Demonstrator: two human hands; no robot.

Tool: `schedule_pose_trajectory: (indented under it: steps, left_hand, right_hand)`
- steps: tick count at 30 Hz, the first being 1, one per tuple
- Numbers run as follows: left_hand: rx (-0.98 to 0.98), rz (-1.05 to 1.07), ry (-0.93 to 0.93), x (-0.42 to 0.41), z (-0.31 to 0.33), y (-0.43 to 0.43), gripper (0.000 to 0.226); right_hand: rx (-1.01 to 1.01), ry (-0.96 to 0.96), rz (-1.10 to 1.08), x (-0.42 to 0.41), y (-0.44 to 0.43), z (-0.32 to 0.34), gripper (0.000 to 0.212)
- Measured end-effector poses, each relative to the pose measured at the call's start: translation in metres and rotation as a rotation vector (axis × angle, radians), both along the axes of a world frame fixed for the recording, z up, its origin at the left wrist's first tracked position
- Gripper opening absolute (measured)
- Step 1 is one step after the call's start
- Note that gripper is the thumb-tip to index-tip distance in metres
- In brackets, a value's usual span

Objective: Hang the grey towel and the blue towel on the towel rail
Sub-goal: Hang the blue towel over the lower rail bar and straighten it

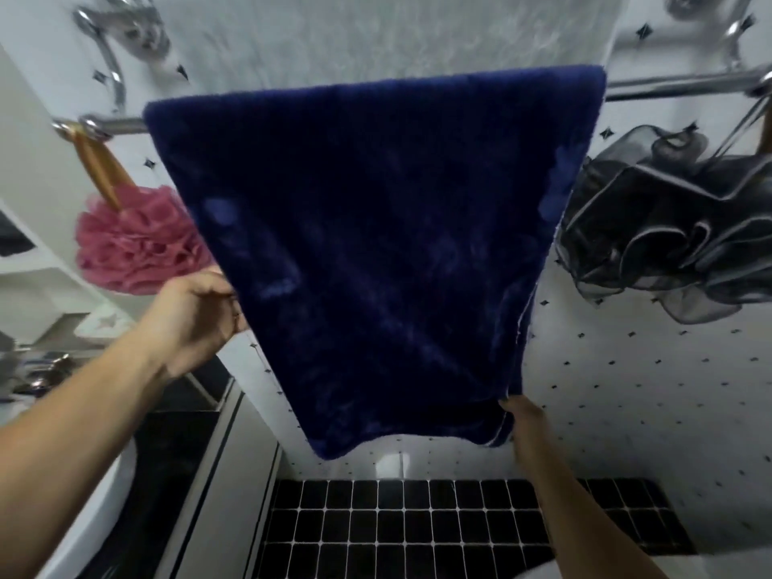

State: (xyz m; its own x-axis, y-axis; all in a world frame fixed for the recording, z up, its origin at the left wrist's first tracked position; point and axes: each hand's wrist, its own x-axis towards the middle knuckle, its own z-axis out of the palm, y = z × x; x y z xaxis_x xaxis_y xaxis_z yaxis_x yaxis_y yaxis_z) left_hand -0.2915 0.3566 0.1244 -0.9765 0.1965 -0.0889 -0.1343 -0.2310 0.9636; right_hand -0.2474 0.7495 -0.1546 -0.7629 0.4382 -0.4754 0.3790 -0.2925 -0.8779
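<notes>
The blue towel [376, 244] hangs folded over the towel rail [676, 83], covering most of the bar. Its top fold runs from far left to far right and sits slightly higher on the right. Bare chrome shows only as a short stretch at the left end and a longer one at the right.

The left hand [196, 315] has its fingers curled round the towel's left edge, about two-thirds of the way down. The right hand [524, 415] holds the near lower right corner. Its thumb lies on the front and its fingers are hidden behind the cloth. Between the two hands the bottom hem sags in a shallow curve, clear of the floor.

Above the fold a pale, fuzzy grey towel [397, 31] fills the wall; its support is out of view.

A pink bath puff [133, 244] hangs just beside the left edge, close to the left hand. A black mesh puff [668, 227] hangs near the right edge, under the bare length of rail. Below the hem lies a black tiled floor [417, 532], with a white wall [626, 390] dotted with small dark diamonds to the right.
</notes>
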Motion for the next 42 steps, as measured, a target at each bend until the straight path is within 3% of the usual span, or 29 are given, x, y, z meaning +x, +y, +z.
schedule_pose_trajectory:
  steps: [4,7,12,15,21,24,28,29,33,37,42]
  left_hand:
    - [-0.179,0.027,0.070,0.005,0.000,0.008,0.035]
    - [-0.310,0.116,0.104,0.004,0.004,0.010,0.020]
    - [-0.448,0.262,0.103,0.003,0.017,0.004,0.017]
    - [-0.443,0.367,0.127,-0.001,0.033,-0.003,0.030]
    - [-0.436,0.512,0.204,0.000,0.040,0.004,0.032]
    - [-0.483,0.472,0.284,0.000,0.037,0.009,0.026]
    - [-0.484,0.401,0.330,0.002,0.041,0.012,0.034]
    - [-0.474,0.396,0.339,0.003,0.042,0.012,0.033]
    - [-0.398,0.310,0.331,0.006,0.046,0.008,0.038]
    - [-0.372,0.204,0.290,0.001,0.050,0.007,0.035]
    - [-0.379,0.282,0.310,-0.007,0.049,0.010,0.030]
  right_hand:
    - [0.130,-0.020,0.117,0.010,-0.003,0.009,0.017]
    - [0.220,-0.006,0.168,0.019,-0.006,0.018,0.016]
    - [0.397,-0.025,0.189,0.038,-0.006,0.026,0.025]
    - [0.451,-0.017,0.160,0.045,-0.002,0.029,0.025]
    - [0.550,-0.067,0.174,0.052,-0.011,0.025,0.029]
    - [0.532,-0.080,0.242,0.056,-0.019,0.019,0.028]
    - [0.489,-0.016,0.245,0.053,-0.023,0.027,0.016]
    - [0.461,-0.002,0.220,0.049,-0.023,0.035,0.006]
    - [0.639,0.182,0.101,0.020,-0.018,0.101,0.018]
    - [0.638,0.413,0.082,-0.003,-0.018,0.196,0.026]
    - [0.764,0.539,-0.047,-0.007,-0.024,0.283,0.015]
